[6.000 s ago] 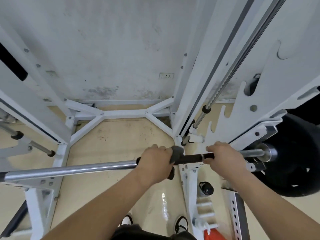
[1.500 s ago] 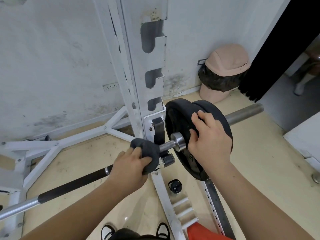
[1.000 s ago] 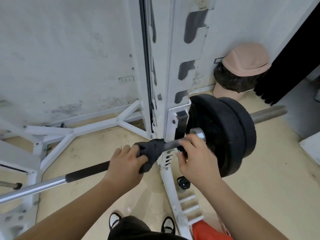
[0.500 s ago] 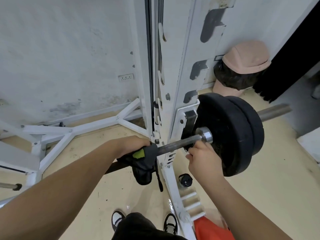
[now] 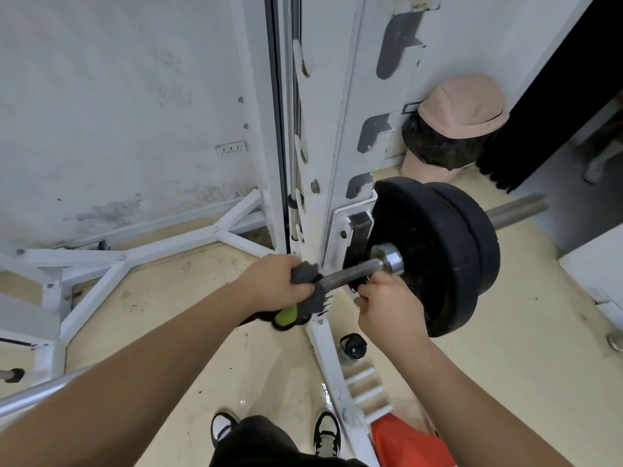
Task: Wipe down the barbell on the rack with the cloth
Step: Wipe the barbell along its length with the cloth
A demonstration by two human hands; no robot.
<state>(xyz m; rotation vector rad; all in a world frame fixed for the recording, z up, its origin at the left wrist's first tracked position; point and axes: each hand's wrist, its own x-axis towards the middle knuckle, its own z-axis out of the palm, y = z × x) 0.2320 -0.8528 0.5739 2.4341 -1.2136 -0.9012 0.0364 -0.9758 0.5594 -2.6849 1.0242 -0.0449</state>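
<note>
The barbell (image 5: 350, 272) rests across the white rack (image 5: 340, 163), with two black plates (image 5: 438, 251) on its right sleeve. My left hand (image 5: 276, 281) grips the bar just left of the rack upright, wrapped in a dark grey cloth (image 5: 312, 293) that shows a lime-green patch underneath. My right hand (image 5: 387, 305) is curled just below the bare steel shaft beside the collar; what it grips is hidden. My left forearm hides the bar's middle; its chrome left end (image 5: 40, 389) shows at lower left.
A pink swing-lid bin (image 5: 451, 129) with a black liner stands by the wall behind the plates. A small black bottle (image 5: 352, 345) sits on the floor at the rack's foot, near white storage pegs (image 5: 365, 387). An orange object (image 5: 404, 443) lies at lower right. My shoes (image 5: 323, 433) are below.
Six seconds ago both hands were on the bar inside the rack; since then I shifted right to the plate end. In the last half second the left hand slid the cloth slightly right along the shaft.
</note>
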